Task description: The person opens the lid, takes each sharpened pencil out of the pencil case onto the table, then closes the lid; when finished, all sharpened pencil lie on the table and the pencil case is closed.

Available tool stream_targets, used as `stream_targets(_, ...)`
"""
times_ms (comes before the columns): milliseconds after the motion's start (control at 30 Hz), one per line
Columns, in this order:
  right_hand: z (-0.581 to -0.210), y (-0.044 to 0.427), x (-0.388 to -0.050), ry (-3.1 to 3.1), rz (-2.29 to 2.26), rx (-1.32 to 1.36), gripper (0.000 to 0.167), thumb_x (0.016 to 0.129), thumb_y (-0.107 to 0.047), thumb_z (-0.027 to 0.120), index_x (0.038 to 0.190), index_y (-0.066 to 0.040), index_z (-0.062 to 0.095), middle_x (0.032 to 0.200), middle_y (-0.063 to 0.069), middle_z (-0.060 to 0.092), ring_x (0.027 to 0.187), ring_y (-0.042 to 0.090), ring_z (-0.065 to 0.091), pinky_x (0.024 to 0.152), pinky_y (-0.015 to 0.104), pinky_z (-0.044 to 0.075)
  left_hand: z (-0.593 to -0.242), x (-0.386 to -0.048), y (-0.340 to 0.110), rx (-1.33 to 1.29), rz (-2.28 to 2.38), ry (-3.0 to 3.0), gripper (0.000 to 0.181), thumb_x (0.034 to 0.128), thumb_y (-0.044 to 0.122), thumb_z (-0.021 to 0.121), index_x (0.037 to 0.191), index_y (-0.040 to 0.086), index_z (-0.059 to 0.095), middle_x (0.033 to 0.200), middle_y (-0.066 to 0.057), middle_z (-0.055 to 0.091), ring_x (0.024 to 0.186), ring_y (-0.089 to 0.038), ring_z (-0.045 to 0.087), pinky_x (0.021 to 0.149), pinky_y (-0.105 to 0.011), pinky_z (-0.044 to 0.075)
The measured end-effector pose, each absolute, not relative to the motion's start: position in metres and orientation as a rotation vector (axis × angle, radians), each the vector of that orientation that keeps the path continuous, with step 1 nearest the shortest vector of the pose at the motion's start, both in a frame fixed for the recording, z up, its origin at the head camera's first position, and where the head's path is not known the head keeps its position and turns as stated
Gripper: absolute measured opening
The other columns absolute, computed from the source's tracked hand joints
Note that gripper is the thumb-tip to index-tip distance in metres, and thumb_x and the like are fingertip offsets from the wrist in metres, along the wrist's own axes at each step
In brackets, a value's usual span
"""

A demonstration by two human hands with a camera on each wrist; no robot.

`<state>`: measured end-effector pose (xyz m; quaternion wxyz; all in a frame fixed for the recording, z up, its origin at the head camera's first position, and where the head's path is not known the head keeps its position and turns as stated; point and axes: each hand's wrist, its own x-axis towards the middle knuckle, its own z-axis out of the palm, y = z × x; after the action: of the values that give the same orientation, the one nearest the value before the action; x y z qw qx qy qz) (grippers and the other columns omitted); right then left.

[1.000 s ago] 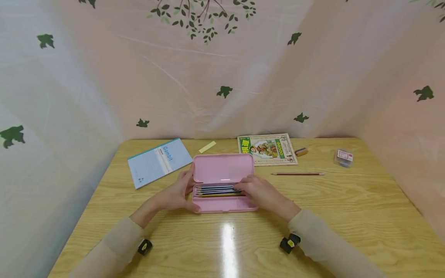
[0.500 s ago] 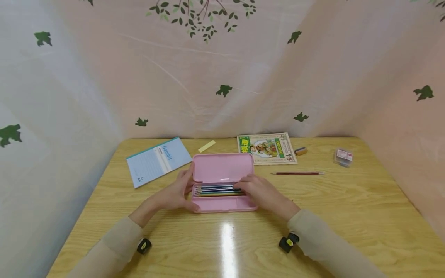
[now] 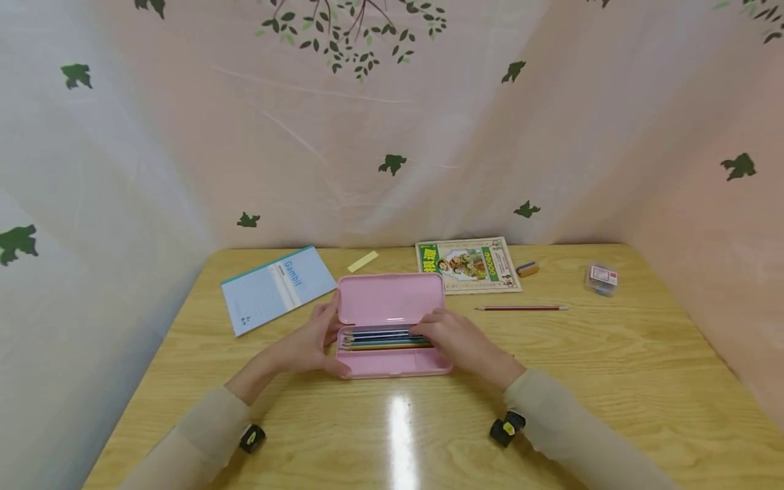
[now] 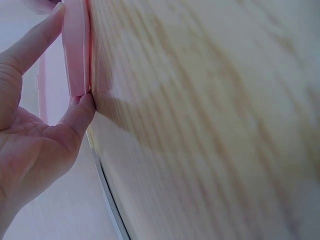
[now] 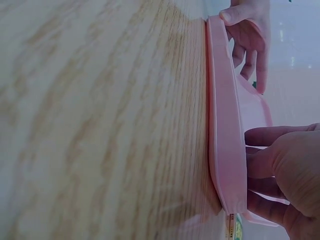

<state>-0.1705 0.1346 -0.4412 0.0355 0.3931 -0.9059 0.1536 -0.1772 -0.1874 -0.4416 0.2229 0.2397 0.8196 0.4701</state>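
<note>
A pink pencil case (image 3: 382,366) lies with its lid raised in the middle of the table in the head view. Several pencils (image 3: 380,339) lie side by side in its back compartment, points to the left. My left hand (image 3: 309,342) grips the case's left end, thumb at the front corner and fingers at the back. The left wrist view shows thumb and fingers against the pink case (image 4: 77,50). Over the right end reaches my right hand (image 3: 462,342), its fingertips among the pencils. The right wrist view hides those fingertips inside the case.
A blue notebook (image 3: 278,289) lies back left, near a yellow strip (image 3: 363,261). Behind the case is an illustrated booklet (image 3: 468,265), with a small orange-and-blue block (image 3: 527,269) beside it. Further right are a red pencil (image 3: 522,308) and a small clear box (image 3: 602,280).
The pencils in the case have shifted slightly, and a green one shows more among them. Both hands stay at the case, and the view has tilted a little.
</note>
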Motion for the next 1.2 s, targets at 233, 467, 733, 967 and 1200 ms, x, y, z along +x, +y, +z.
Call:
stream_targets(233,-0.444,0.134,-0.170,-2.775,0.472,1.195,0.038,0.083,0.013,0.072,0.114,-0.009,0.076,0.110,0.006,0.073,0.100,0.021,0.066,0.090,0.035,0.057,-0.441,-0.175,-0.187,0.670,1.295,2.270,0.142,0.0734,0.019,0.094,0.161,0.018,-0.018,0.153,-0.018,0.009,0.140,-0.033,0.039,0.118,-0.043,0.031)
stream_targets(467,-0.443,0.136,-0.169,-2.783,0.491,1.191,0.045,0.079,0.014,0.075,0.118,-0.009,0.075,0.110,0.005,0.073,0.100,0.020,0.065,0.090,0.034,0.057,-0.442,-0.176,-0.186,0.665,1.308,2.249,0.142,0.0736,0.019,0.094,0.161,0.019,-0.018,0.151,-0.017,0.010,0.139,-0.033,0.041,0.118,-0.043,0.031)
stream_targets(733,-0.438,0.141,-0.167,-2.725,0.511,1.185,0.040,0.080,0.013,0.074,0.114,-0.007,0.076,0.107,0.006,0.073,0.097,0.020,0.066,0.087,0.034,0.059,-0.443,-0.177,-0.188,0.663,1.294,2.270,0.142,0.0731,0.019,0.094,0.161,0.019,-0.018,0.152,-0.017,0.010,0.140,-0.033,0.039,0.118,-0.041,0.031)
stream_targets(967,-0.427,0.156,-0.167,-2.767,0.583,1.109,0.036,0.085,0.007,0.076,0.118,-0.009,0.075,0.115,0.007,0.072,0.108,0.023,0.067,0.093,0.038,0.058,-0.443,-0.176,-0.187,0.655,1.279,2.280,0.141,0.0737,0.022,0.094,0.161,0.018,-0.017,0.153,-0.018,0.009,0.140,-0.035,0.039,0.118,-0.043,0.030)
stream_targets(1200,-0.414,0.186,-0.170,-2.667,0.633,1.113,0.034,0.087,0.009,0.074,0.118,-0.005,0.074,0.114,0.008,0.072,0.106,0.026,0.068,0.091,0.042,0.058,-0.442,-0.176,-0.187,0.650,1.273,2.287,0.142,0.0726,0.022,0.094,0.161,0.016,-0.017,0.153,-0.018,0.009,0.141,-0.035,0.038,0.119,-0.045,0.029)
